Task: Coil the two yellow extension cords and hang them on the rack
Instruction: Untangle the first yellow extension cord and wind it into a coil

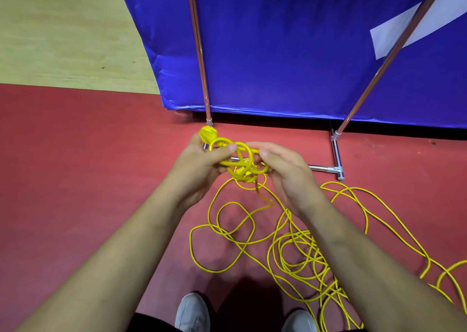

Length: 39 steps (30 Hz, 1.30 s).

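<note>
Red floor [75, 154]; pale wood flooring [63, 33] beyond; blue sheet [278, 53] with white patch [386, 38]

Blue tarp [278, 41] with white patch [386, 37], red floor [75, 154], pale wooden floor [63, 36], grey shoes [193, 314]

Bare left forearm [121, 243] and bare right forearm [358, 250] reach forward and converge toward mid-frame, wrists roughly level. Left hand [199, 166]: fingers curled under a tangled knot of thin yellow extension cord [243, 152], thumb laid flat across its top loops. Right hand [286, 173]: back turned up, thumb and curled fingers pinching the same knot from the opposite side. Hands near each other, not touching.
</note>
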{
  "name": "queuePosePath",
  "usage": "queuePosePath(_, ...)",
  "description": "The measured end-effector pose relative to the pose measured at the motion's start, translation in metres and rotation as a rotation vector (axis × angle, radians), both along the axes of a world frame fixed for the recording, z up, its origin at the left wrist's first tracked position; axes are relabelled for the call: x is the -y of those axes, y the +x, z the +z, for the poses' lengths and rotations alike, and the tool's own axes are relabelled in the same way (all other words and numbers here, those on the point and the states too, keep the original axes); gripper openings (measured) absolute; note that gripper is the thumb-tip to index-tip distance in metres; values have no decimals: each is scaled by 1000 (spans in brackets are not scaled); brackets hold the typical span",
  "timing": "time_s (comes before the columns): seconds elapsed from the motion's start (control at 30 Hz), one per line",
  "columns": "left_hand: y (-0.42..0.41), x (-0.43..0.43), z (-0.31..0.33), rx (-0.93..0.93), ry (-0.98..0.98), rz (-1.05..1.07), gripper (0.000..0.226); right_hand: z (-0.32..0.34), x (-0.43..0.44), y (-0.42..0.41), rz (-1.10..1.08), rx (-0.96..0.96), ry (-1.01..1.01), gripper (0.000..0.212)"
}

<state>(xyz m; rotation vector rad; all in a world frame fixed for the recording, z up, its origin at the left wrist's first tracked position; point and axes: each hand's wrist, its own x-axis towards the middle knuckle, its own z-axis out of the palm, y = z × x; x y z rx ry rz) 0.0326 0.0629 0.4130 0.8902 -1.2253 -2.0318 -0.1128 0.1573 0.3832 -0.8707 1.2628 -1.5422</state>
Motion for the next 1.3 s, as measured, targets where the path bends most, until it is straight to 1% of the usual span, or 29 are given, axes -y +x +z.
queuePosePath(0.07, -2, 2, 2, -144, 123, 79, 23, 0, 0, 1, 39, 102, 29, 33)
queuePosePath(0.13, -1, 5, 1, -189, 170, 147, 17, -1, -1, 1, 119, 156, 115, 34)
queuePosePath(0.17, 0, 7, -2, -158, 170, 167, 15, -2, -3, 1, 159, 111, 137, 28)
queuePosePath(0.23, 3, 12, -4, -33, 160, 200, 12, -2, -6, 2, 186, -56, 136, 14)
queuePosePath(0.27, 4, 15, -5, -2, 169, 224, 11, -2, -6, 1, 178, -122, 141, 14)
queuePosePath(0.33, 6, 21, -5, -52, 200, 269, 6, -4, -6, -2, 168, -228, 171, 21)
queuePosePath(0.4, 7, 24, -4, -86, 195, 316, 6, -6, -7, -7, 190, -344, 212, 26)
queuePosePath(0.5, 8, 23, -8, -57, 150, 393, 9, -7, -11, -5, 263, -480, 235, 26)
queuePosePath(0.57, 8, 23, -9, -70, 137, 421, 10, -6, -12, -6, 244, -541, 239, 21)
queuePosePath(0.6, 9, 24, -8, -88, 125, 426, 10, -5, -11, -7, 222, -541, 244, 17)
queuePosePath(0.67, 13, 25, -5, -80, 50, 406, 11, -4, -12, -11, 163, -521, 245, 14)
queuePosePath(0.7, 16, 26, -5, -14, -50, 379, 12, -4, -13, -12, 132, -506, 236, 11)
queuePosePath(0.73, 20, 26, -6, 104, -199, 327, 15, -5, -14, -14, 97, -485, 228, 7)
queuePosePath(0.77, 22, 25, -7, 255, -360, 244, 17, -6, -16, -15, 58, -462, 223, 7)
queuePosePath(0.8, 24, 23, -10, 385, -479, 145, 17, -9, -18, -17, 21, -449, 214, 11)
queuePosePath(0.83, 24, 20, -12, 474, -521, 48, 16, -9, -18, -17, -12, -452, 199, 13)
queuePosePath(0.9, 23, 12, -14, 519, -435, -96, 9, -7, -18, -14, -49, -472, 158, 15)
queuePosePath(0.97, 20, 8, -14, 520, -340, -126, 13, -3, -15, -8, -44, -462, 137, 25)
queuePosePath(1.0, 19, 7, -13, 512, -328, -109, 12, -1, -15, -6, -34, -441, 129, 28)
queuePosePath(1.03, 18, 7, -12, 509, -350, -81, 9, -1, -14, -4, -33, -412, 124, 25)
queuePosePath(1.1, 18, 7, -9, 502, -425, -49, 4, 0, -12, -2, -62, -373, 120, 12)
queuePosePath(1.17, 18, 7, -8, 459, -436, -27, 10, 1, -11, -5, -90, -384, 93, 10)
queuePosePath(1.23, 16, 9, -8, 378, -323, 2, 10, 1, -10, -8, -96, -457, 51, 15)
queuePosePath(1.27, 15, 10, -8, 351, -261, -6, 18, 1, -11, -9, -82, -504, 29, 17)
queuePosePath(1.3, 13, 10, -8, 344, -228, -32, 34, 0, -11, -9, -60, -524, 15, 20)
